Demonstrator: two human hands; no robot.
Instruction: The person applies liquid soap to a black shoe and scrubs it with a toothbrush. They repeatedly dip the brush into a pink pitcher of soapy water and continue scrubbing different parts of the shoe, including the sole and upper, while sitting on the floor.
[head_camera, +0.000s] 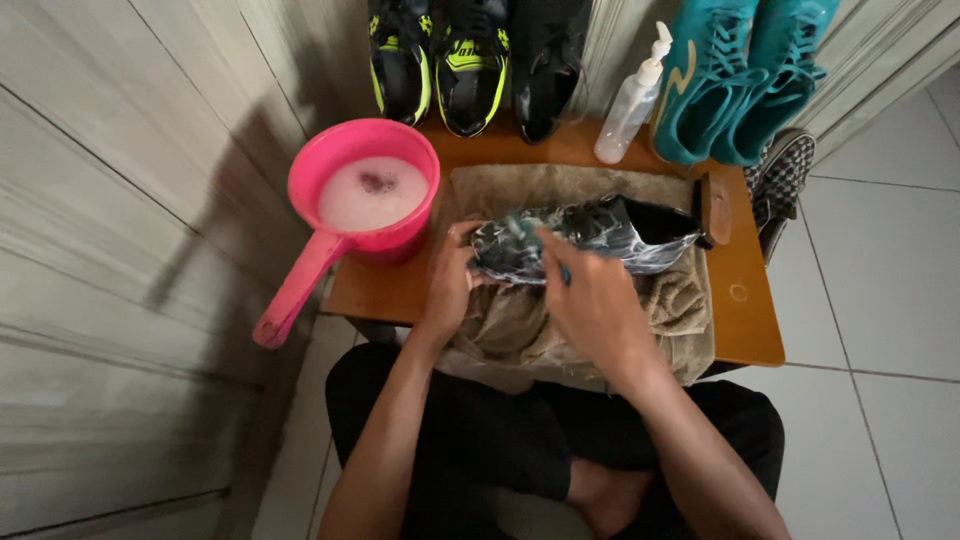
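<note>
A black shoe (610, 232) covered in white foam lies on its side on a beige towel (520, 325) spread over a small wooden table (745, 320). My left hand (450, 280) grips the shoe's toe end. My right hand (590, 300) is closed on a small teal brush (520, 228), whose head rests on the front of the shoe.
A pink dipper (350, 195) of soapy water stands at the table's left end. A clear pump bottle (632, 100), black and yellow-green shoes (440, 60), a black shoe (545, 65) and teal shoes (740, 75) line the back. A wooden brush (715, 205) and a checkered shoe (782, 175) sit to the right.
</note>
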